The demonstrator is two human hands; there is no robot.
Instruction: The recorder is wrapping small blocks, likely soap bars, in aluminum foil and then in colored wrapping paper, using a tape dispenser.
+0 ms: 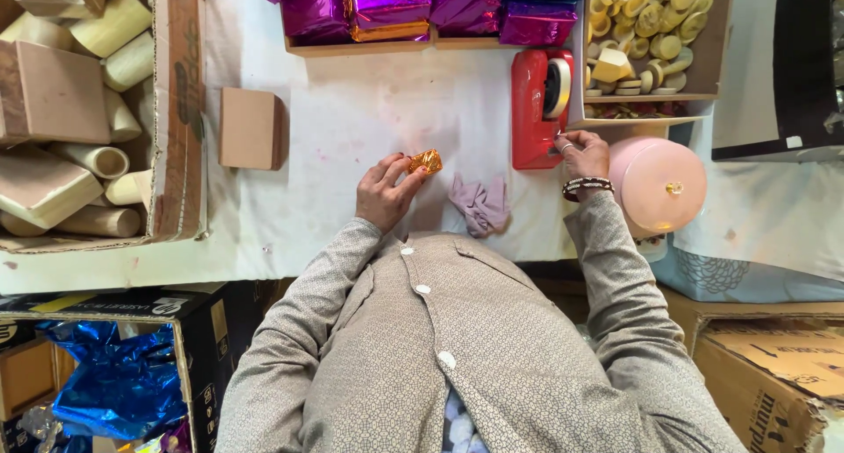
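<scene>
My left hand [385,192] pinches a small piece wrapped in shiny orange-gold foil [426,161] against the white table [352,119]. My right hand [580,154], with a ring and a beaded bracelet, touches the front end of a red tape dispenser [532,110] that carries a roll of tape [557,86]. A crumpled lilac cloth [482,202] lies between my two hands.
Purple foil-wrapped packs [387,5] fill a tray at the back. A box of round cream pieces [646,22] stands back right, a pink lid [659,182] beside my right wrist. A small cardboard box [251,128] and a carton of tubes [79,110] sit left.
</scene>
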